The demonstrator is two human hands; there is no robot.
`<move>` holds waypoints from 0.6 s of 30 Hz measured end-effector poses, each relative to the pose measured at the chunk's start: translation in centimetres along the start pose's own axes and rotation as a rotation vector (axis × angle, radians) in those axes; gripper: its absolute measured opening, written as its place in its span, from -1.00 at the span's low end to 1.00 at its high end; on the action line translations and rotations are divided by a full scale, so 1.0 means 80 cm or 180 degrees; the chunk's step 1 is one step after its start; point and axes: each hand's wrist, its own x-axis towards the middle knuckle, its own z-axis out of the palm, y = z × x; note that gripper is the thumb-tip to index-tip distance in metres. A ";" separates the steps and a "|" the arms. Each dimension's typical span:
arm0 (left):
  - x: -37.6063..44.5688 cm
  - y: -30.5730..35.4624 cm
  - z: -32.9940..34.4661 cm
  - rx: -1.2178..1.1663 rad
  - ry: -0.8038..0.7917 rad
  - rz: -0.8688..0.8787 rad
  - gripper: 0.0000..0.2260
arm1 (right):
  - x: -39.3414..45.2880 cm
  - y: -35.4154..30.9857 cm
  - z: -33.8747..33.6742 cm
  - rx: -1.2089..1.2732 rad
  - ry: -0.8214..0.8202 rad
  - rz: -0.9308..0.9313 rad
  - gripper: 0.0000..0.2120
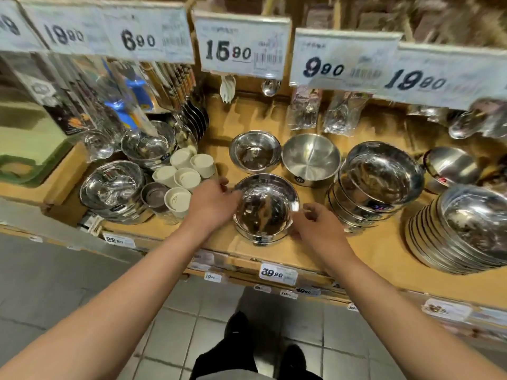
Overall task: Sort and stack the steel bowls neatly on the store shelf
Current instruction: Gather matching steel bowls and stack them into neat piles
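A short stack of shiny steel bowls (pixel 264 212) stands near the front edge of the wooden shelf (pixel 310 253), with my hands on either side of it. My left hand (pixel 212 204) touches the stack's left rim with its fingertips, thumb raised clear of the bowl. My right hand (pixel 315 226) sits at the right side with loosely curled fingers, the lower ones against the stack's base. Behind stand a single polished bowl (pixel 255 150) and a brushed steel bowl (pixel 311 157). A taller tilted bowl stack (pixel 375 182) stands to the right.
Several cream cups (pixel 182 174) and more steel bowl stacks (pixel 115 187) crowd the left side. A leaning stack of steel plates (pixel 466 231) fills the far right. Price tags (pixel 241 45) and hanging cutlery packs (pixel 304 108) overhang the back. Grey floor tiles (pixel 82 283) lie below.
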 end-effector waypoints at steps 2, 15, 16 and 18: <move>0.024 0.023 -0.010 -0.0091 0.0002 0.0183 -0.69 | -0.002 -0.006 -0.003 -0.0104 0.0224 -0.0028 -0.57; 0.214 0.063 0.025 0.1473 -0.0939 0.0195 -0.65 | 0.014 -0.032 0.001 -0.0047 0.0607 -0.0396 -0.90; 0.218 0.061 0.028 0.1670 -0.1036 0.0179 -0.66 | 0.016 -0.032 0.002 0.0021 0.0614 -0.0393 -0.91; 0.225 0.054 0.037 0.1965 -0.1134 0.0215 -0.69 | 0.020 -0.031 0.006 0.0185 0.0655 -0.0368 -0.87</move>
